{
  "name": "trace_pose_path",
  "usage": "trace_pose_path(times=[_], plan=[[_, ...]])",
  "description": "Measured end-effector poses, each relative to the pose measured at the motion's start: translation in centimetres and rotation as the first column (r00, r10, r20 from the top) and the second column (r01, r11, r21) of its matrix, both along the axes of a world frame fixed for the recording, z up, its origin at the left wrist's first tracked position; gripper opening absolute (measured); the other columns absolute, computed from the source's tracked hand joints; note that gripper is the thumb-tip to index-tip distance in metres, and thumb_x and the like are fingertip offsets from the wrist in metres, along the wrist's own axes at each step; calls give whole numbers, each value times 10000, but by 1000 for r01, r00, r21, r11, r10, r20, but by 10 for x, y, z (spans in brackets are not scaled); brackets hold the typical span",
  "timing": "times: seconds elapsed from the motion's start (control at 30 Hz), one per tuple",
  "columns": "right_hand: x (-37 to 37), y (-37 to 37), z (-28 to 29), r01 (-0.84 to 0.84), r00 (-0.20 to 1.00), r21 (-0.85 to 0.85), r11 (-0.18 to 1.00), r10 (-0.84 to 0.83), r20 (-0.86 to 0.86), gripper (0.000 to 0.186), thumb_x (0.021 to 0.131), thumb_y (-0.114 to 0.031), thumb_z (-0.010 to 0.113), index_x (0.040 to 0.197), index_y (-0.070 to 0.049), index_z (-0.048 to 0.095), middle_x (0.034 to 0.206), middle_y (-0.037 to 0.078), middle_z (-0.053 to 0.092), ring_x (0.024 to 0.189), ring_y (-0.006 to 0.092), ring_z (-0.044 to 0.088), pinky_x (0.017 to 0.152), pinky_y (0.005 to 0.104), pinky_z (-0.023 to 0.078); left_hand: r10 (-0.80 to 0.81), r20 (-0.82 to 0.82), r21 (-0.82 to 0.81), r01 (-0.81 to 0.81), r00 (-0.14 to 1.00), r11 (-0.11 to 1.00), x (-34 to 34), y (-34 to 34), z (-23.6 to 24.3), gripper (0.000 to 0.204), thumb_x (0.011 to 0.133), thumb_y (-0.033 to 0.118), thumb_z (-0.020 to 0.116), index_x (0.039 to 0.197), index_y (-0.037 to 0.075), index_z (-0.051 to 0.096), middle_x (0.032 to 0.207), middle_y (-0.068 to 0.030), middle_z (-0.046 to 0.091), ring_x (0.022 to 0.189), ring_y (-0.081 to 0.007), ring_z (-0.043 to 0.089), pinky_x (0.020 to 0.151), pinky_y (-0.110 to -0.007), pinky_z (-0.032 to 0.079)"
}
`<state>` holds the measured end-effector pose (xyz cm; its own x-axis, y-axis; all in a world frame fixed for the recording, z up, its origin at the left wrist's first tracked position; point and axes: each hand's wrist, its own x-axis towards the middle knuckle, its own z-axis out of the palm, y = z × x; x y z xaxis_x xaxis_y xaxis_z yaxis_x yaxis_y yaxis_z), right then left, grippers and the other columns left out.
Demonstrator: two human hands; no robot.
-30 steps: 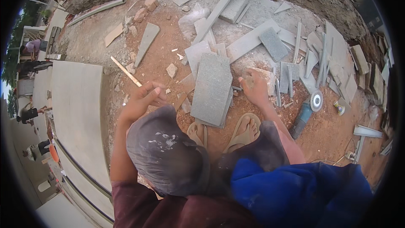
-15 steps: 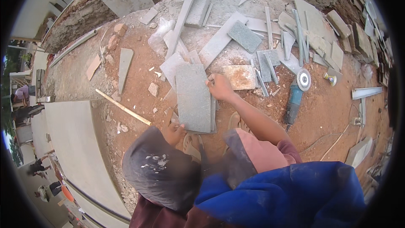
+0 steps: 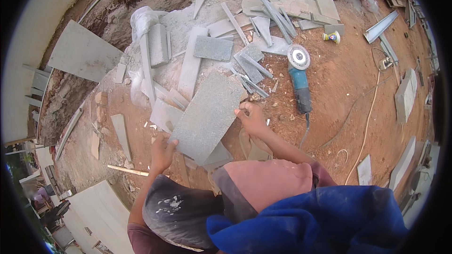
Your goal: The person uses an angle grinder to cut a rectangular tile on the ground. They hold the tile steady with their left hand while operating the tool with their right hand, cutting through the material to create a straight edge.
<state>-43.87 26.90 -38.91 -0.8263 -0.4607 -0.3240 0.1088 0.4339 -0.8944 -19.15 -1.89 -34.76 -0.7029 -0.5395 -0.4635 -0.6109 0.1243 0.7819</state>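
A grey rectangular stone tile (image 3: pixel 205 117) is held up, tilted, between my two hands. My left hand (image 3: pixel 162 151) grips its lower left corner, and my right hand (image 3: pixel 253 118) pinches its right edge. Beneath it, part of another grey tile (image 3: pixel 218 154) shows near my feet. Right of my right hand lies an angle grinder (image 3: pixel 299 77) with a teal and black body, its disc facing up. A smaller grey tile (image 3: pixel 213 48) rests on the pale slabs just beyond the held tile.
Stone offcuts and narrow strips (image 3: pixel 275 14) litter the dusty mound ahead. A power cord (image 3: pixel 362 146) runs over the reddish soil at right, near a small can (image 3: pixel 331 36). A wooden stick (image 3: pixel 127 170) lies at left. Another person (image 3: pixel 43 197) is far off at the left edge.
The grey tile has been lifted off the tile below and turned clockwise, with both hands on its edges. The view has swung to the right.
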Motion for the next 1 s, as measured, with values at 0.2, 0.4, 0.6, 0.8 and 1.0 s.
trace_pose_path(times=[0.2,0.4,0.6,0.8,1.0], plan=[[-33,32,-33,285,955,77,955,-291,67,357,1000,-258,767,1126,74,737,935,173,784,855,219,738,785,398,560,-340,65,-127,346,938,930,-154,-27,10,242,955,106,780,1134,-36,699,918,-197,758,797,-231,746,711,-384,579],[-55,47,-51,398,915,167,902,-403,-5,360,1001,-254,762,1134,79,737,908,166,789,825,241,749,775,411,571,-556,125,-464,544,821,699,-223,-27,-39,326,958,144,805,1207,-27,683,871,-154,719,716,-235,701,702,-390,570],[-63,56,-37,296,955,229,927,-292,-53,379,990,-259,777,1122,93,733,943,180,802,846,279,774,785,424,584,-588,200,-437,608,784,662,-226,-24,-34,383,955,162,810,1275,-10,687,1068,-206,734,845,-287,751,783,-399,597],[-71,81,160,55,998,-369,928,-41,45,611,826,-267,978,1293,18,706,957,57,760,757,116,665,699,272,544,-645,-153,-560,472,749,681,-215,-2,131,531,936,214,853,1381,5,651,1332,-228,682,1128,-302,740,947,-419,600],[-33,102,327,-361,908,-838,409,-51,-415,206,875,-176,813,996,-46,710,893,66,758,670,155,690,550,272,486,-721,-646,-757,-333,250,563,-139,54,269,1100,920,772,657,1657,50,276,1508,-216,506,1016,-330,699,821,-439,592]])
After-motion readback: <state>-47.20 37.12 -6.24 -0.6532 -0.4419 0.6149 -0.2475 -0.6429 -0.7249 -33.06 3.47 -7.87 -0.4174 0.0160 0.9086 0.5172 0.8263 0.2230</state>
